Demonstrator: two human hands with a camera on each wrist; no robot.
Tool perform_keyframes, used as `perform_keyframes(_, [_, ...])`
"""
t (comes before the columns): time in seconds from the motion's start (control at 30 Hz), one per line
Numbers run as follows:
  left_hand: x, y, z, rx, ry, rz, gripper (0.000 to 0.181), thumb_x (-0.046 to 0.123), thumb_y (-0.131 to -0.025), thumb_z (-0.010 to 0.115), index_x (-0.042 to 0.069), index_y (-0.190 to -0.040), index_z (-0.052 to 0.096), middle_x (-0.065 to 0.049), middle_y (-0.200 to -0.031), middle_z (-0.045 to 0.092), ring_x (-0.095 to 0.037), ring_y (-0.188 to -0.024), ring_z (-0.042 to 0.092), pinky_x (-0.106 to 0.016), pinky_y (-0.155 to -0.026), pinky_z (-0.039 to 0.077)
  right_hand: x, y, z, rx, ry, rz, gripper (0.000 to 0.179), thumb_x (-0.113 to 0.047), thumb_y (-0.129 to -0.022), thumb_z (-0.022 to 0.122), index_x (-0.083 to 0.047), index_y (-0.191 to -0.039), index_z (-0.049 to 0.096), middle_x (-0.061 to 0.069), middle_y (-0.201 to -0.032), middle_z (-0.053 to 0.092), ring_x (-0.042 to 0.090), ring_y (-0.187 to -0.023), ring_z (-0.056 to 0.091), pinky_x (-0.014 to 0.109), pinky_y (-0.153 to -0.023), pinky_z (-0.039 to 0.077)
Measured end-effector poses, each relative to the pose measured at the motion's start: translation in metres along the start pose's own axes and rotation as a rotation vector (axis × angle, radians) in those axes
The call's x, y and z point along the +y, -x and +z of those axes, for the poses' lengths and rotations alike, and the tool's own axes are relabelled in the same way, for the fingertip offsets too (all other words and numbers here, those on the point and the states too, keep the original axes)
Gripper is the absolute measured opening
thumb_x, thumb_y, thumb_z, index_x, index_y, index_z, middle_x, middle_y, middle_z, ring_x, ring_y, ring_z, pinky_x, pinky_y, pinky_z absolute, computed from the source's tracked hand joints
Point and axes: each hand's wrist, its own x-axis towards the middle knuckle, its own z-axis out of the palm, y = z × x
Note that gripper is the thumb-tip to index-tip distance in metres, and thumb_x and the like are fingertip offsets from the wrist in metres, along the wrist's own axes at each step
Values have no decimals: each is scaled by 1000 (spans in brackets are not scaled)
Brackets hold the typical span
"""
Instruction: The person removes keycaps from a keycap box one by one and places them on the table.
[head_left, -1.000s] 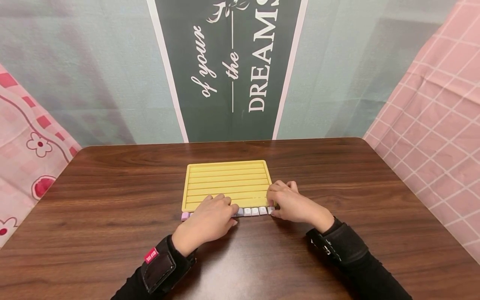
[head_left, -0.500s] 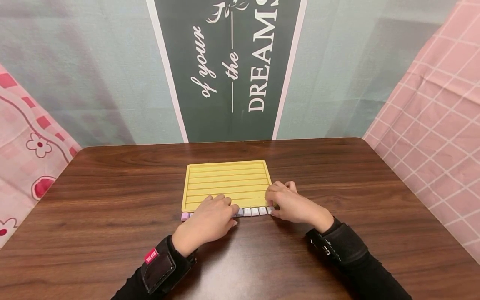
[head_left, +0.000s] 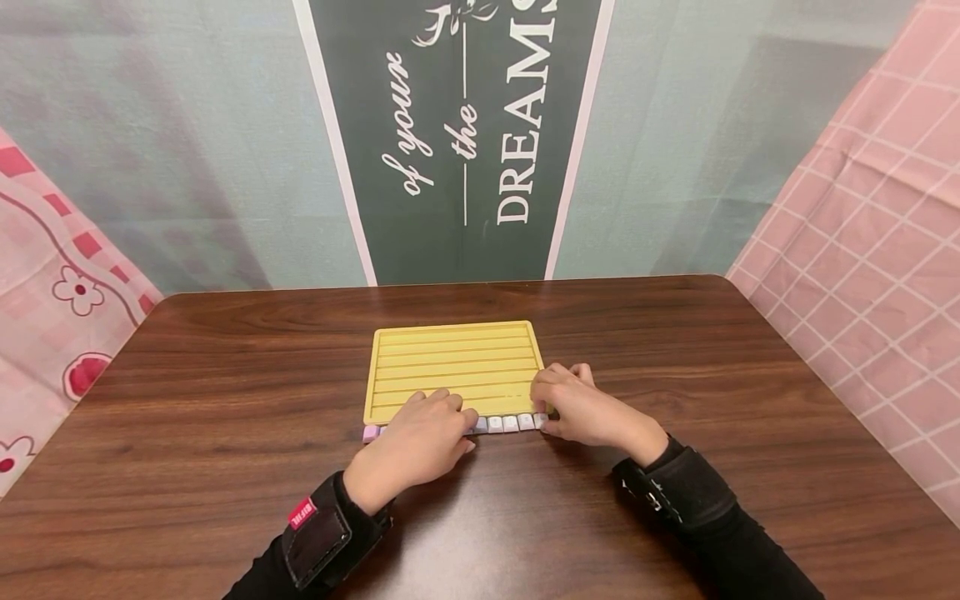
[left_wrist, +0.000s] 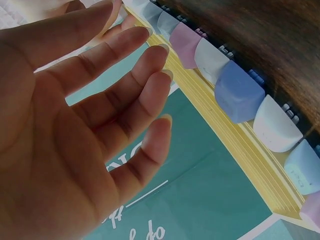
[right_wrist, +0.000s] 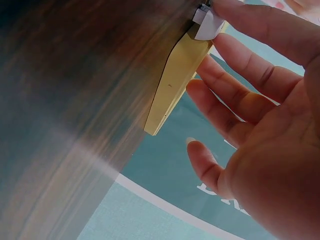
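A row of white, blue and pink keycaps (left_wrist: 239,92) lines the near edge of a yellow grooved tray (head_left: 457,354). My left hand (head_left: 420,437) lies over the left half of the row and hides several caps, its index fingertip right by a bluish one. In the left wrist view its fingers are loosely bent and apart, with nothing seen between them. At the row's right end my right hand (head_left: 588,408) pinches a white keycap (right_wrist: 209,25) between thumb and index finger. The other fingers of that hand spread along the tray's right corner.
The tray lies on a dark wood-grain table (head_left: 255,375). A curtain with lettering (head_left: 480,125) hangs behind the table's far edge. Pink cloths hang at both sides. Black straps are worn on both wrists.
My right hand has shifted very slightly left with the end keycap, which sits closer to its neighbour. The left hand has stayed in place.
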Motion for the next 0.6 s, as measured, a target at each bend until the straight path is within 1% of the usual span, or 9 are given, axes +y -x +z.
perform_keyframes(0.6, [5, 2, 0, 6, 2, -16, 12, 24, -82, 68, 13, -85, 64, 1, -72, 51, -18, -73, 51, -31, -60, 35, 0, 4, 0, -5, -19, 4, 28, -6, -71, 75, -14, -72, 48, -6, -79, 46, 17, -88, 44, 37, -69, 19])
